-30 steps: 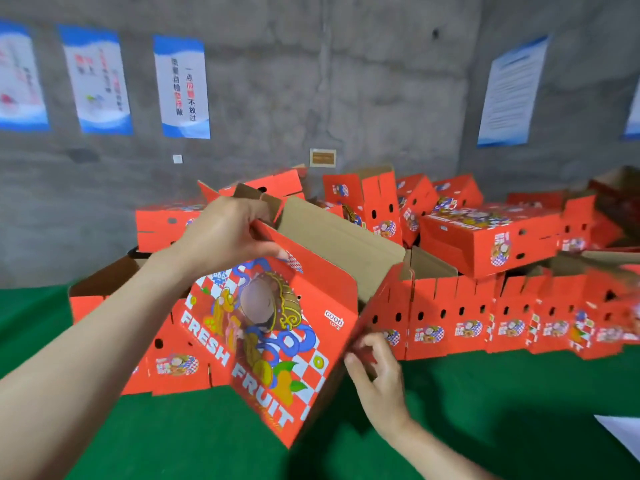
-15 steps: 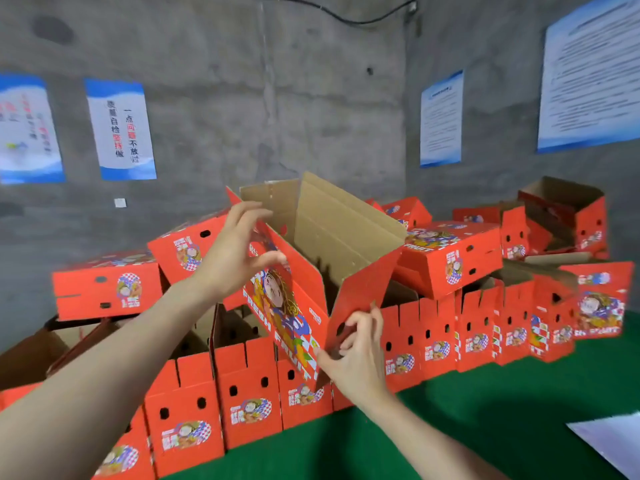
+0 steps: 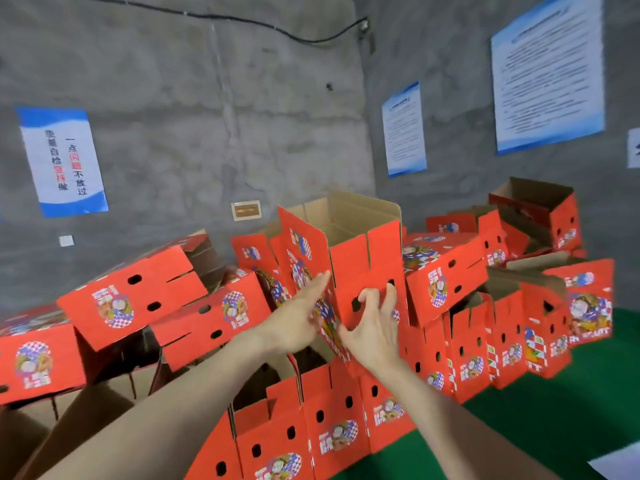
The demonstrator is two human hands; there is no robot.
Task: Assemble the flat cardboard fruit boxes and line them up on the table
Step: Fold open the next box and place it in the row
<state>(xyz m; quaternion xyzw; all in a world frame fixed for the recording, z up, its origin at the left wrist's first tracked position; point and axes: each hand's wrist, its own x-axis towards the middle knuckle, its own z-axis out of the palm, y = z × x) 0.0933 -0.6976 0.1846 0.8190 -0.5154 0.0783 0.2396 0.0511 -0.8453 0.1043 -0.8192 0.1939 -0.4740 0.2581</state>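
I hold one red fruit box [image 3: 367,258] upright over the pile, its brown inside showing through the open top. My left hand [image 3: 298,317] lies with straight fingers against its printed side. My right hand [image 3: 374,327] is on the end panel, fingers curled at the vent holes and thumb near the lower edge. Below it a row of assembled red boxes [image 3: 332,424] stands along the green table [image 3: 554,410].
More red boxes are stacked crookedly at the left [image 3: 131,299] and at the back right [image 3: 540,216]. A white sheet [image 3: 620,462] lies at the table's lower right. Concrete walls with posters close in behind the pile.
The box has gone up and turned upright over the pile. My left hand left the top flap for the printed side, and my right hand moved onto the end panel.
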